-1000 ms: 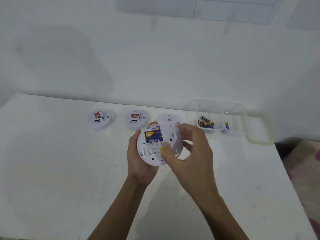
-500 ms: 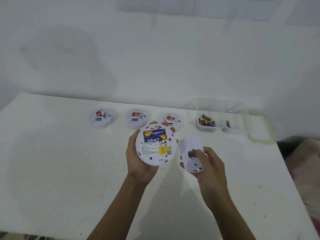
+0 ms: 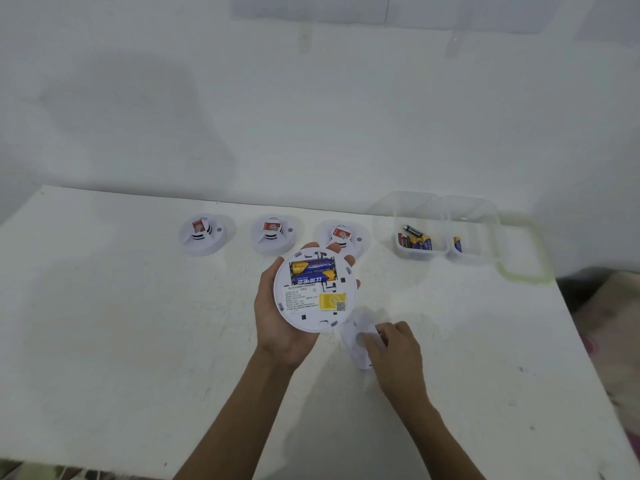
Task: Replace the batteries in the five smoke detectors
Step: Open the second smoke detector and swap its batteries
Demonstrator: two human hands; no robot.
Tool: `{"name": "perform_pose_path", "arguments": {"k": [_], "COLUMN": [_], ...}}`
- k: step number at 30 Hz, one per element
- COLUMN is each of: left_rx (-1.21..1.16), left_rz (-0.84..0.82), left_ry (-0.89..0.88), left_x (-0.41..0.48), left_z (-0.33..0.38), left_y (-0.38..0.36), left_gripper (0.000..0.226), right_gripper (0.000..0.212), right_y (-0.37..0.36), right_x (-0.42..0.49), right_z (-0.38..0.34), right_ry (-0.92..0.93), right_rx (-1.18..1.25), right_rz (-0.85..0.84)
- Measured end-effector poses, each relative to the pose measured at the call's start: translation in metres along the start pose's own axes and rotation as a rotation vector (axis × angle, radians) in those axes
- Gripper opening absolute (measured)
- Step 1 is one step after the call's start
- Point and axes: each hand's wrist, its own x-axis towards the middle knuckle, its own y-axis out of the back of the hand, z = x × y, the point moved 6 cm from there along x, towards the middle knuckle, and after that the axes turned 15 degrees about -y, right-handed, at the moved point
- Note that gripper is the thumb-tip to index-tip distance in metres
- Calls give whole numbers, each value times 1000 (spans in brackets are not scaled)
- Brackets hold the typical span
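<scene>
Smoke detector (image 3: pixel 313 306) w/ batteries (image 3: pixel 313 270) exposed: our left hand (image 3: pixel 277 327) fingers clamped round it; right hand (image 3: pixel 398 351) fingers grip blurred cover (image 3: pixel 351 332) near desk (image 3: pixel 138 323).

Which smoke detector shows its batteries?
The round white smoke detector in the left hand: its back shows two blue-and-yellow batteries; the three detectors on the white table show none.

Item 1: the smoke detector (image 3: pixel 313 317) you hold, back face up.
- Two batteries (image 3: pixel 313 270) in its bay: blue and yellow, large white characters, upside down to you, not legible.
- Printed text block (image 3: pixel 298 299): too small to read.
- Yellow sticker (image 3: pixel 329 301): carries a QR code (image 3: pixel 340 306).

Items 2–4: detectors on the table. Left red label (image 3: pixel 197 224), middle red label (image 3: pixel 270 226) and right red label (image 3: pixel 343 233) each carry a white mark, unreadable.
</scene>
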Motion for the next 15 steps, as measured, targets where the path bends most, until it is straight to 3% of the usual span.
{"name": "perform_pose_path", "arguments": {"k": [3, 5, 7, 11, 15], "left_rx": [62, 85, 94, 156, 211], "left_rz": [29, 38, 66, 173, 192], "left_ry": [-9, -9, -6, -31, -93], "left_x": [2, 2, 3, 4, 3], "left_z": [4, 5, 4, 4, 8], "left_y": [3, 5, 8, 20, 20], "left_gripper": [81, 82, 69, 72, 60], "right_gripper": [29, 38, 32, 7, 15], "right_y": [-4, 1, 18, 66, 89], "right_x": [-3, -4, -10, -39, -69], "right_z": [-1, -9, -31, -85, -128], "right_ry": [55, 55, 88, 334, 486], "right_rx": [-244, -261, -126, 232, 302], "right_rz": [20, 25, 93, 280, 303]}}
